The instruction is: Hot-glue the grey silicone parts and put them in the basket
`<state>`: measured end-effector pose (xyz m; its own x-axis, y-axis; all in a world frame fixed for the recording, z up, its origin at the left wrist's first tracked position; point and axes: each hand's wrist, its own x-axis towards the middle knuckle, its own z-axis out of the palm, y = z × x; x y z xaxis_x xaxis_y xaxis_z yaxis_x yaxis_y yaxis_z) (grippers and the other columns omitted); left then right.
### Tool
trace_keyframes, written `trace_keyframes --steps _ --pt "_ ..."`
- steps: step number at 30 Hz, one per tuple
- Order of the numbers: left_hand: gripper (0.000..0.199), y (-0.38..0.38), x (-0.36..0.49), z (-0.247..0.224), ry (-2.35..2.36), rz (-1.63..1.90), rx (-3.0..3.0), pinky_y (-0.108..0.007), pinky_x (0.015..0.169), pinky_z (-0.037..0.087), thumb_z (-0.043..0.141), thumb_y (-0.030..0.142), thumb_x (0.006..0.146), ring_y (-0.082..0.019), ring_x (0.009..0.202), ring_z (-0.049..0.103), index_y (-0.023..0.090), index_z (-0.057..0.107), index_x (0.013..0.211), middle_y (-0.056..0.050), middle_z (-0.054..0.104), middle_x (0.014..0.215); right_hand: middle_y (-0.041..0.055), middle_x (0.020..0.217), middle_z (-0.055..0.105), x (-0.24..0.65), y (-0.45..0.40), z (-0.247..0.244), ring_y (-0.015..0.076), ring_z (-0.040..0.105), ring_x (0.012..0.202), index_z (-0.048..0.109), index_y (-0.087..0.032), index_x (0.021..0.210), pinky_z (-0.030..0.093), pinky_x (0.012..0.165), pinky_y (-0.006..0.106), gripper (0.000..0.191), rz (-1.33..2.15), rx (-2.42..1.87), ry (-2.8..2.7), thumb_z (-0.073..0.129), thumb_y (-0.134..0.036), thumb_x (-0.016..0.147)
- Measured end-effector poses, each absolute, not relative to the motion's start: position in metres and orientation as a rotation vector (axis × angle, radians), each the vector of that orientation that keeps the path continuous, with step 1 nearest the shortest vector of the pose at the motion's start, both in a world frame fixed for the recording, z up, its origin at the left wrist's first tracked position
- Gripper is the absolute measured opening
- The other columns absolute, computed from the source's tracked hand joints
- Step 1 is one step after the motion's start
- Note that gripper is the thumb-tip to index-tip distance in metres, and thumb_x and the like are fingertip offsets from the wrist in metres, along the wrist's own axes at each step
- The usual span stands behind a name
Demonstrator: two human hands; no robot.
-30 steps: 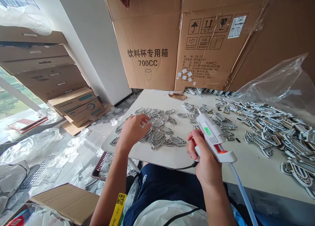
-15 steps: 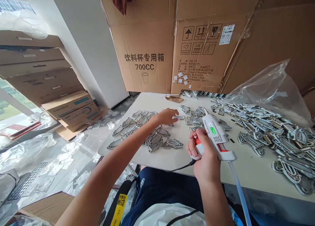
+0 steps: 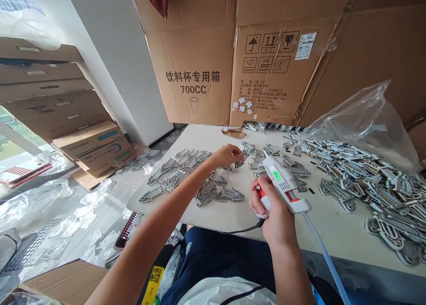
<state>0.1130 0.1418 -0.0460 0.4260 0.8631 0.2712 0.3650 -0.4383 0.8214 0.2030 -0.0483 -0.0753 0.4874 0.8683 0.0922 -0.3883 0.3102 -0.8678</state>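
My right hand (image 3: pixel 271 203) is wrapped round a white glue gun (image 3: pixel 282 183), whose nozzle points away over the table; a pale glue stick trails from its rear. Farther forward, my left hand (image 3: pixel 229 155) pinches a small grey metal piece (image 3: pixel 240 162) between thumb and fingers. Several flat grey pieces (image 3: pixel 179 170) are spread on the white table (image 3: pixel 186 212) left of and below that hand. More pieces (image 3: pixel 254 150) lie just beyond the glue gun's tip.
A large heap of similar pieces (image 3: pixel 362 172) covers the table's right side, with a clear plastic bag (image 3: pixel 372 123) behind it. Cardboard boxes (image 3: pixel 196 52) stand along the back edge. A black cord (image 3: pixel 244 229) runs from the glue gun along the front edge.
The fingers of my left hand, spread over a piece before, have closed on it and it is lifted slightly. The glue gun has moved a little left and its nozzle is lower in view.
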Motion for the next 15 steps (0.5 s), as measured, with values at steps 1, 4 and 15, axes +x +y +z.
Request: trace_keyframes --steps 1,4,15 --pt "0.019 0.134 0.102 -0.041 0.972 0.883 1.964 -0.027 0.067 0.063 0.084 0.027 0.093 -0.019 0.069 0.078 0.019 0.077 0.077 0.001 0.077 0.072 -0.0102 0.051 0.046 0.202 -0.049 -0.076 0.0054 0.031 0.041 0.069 -0.021 0.081 0.028 0.047 0.024 0.040 0.911 -0.908 -0.645 0.087 -0.052 0.098" --pt "0.012 0.108 0.065 -0.030 0.845 0.845 1.853 -0.028 0.071 0.065 0.079 0.031 0.095 -0.017 0.076 0.080 0.020 0.075 0.091 -0.004 0.084 0.089 -0.0113 0.050 0.042 0.197 -0.051 -0.078 0.0066 0.029 0.043 0.069 -0.022 0.085 0.028 0.049 0.025 0.039 0.922 -0.917 -0.696 0.082 -0.053 0.104" --pt "0.035 0.041 -0.001 -0.025 0.912 1.281 1.346 -0.027 0.079 0.065 0.103 0.043 0.083 -0.018 0.085 0.080 0.021 0.085 0.103 -0.004 0.085 0.091 -0.0046 0.069 0.052 0.178 -0.060 -0.073 0.0097 0.034 0.055 0.072 -0.020 0.089 0.028 0.052 0.030 0.047 0.985 -1.020 -0.881 0.084 -0.064 0.102"
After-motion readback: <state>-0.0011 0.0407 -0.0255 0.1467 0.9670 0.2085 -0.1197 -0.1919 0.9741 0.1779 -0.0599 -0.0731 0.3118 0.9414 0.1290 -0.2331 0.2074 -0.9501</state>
